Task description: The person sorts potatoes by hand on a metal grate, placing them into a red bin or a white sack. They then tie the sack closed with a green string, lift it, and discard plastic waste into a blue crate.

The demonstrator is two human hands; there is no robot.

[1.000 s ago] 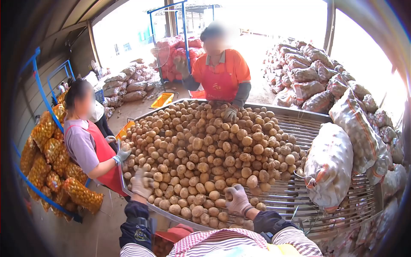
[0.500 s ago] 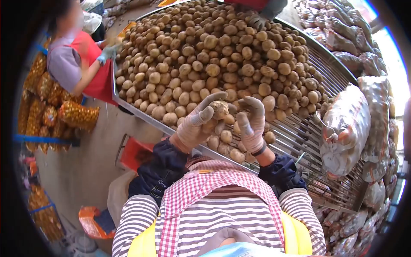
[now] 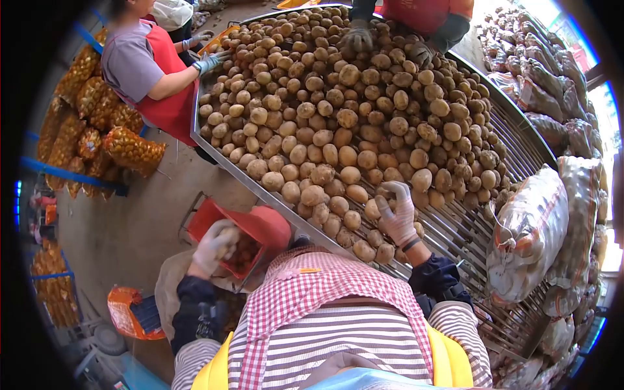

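My left hand (image 3: 216, 248), in a pale work glove and a little blurred, is over the red bin (image 3: 273, 224) to my left. Its fingers are curled around what looks like a tan potato (image 3: 227, 252). Inside the bin lie more potatoes (image 3: 245, 255). Above the near edge of the heap, my gloved right hand (image 3: 399, 218) is open, thumb and fingers apart, close to several loose potatoes (image 3: 364, 249). The large heap of potatoes (image 3: 348, 117) covers much of the slatted metal table (image 3: 478, 227).
A co-worker in a red apron (image 3: 156, 71) stands at the left edge of the table. Another person's gloved hand (image 3: 357, 40) touches the heap at the far side. A filled sack (image 3: 526, 234) lies on the slats at right. Stacked net bags (image 3: 133, 151) stand at left.
My left hand has moved from above the heap, with a potato, down-left to the red bin. My right hand has shifted slightly right and lower. The co-worker's hands now reach toward the heap.
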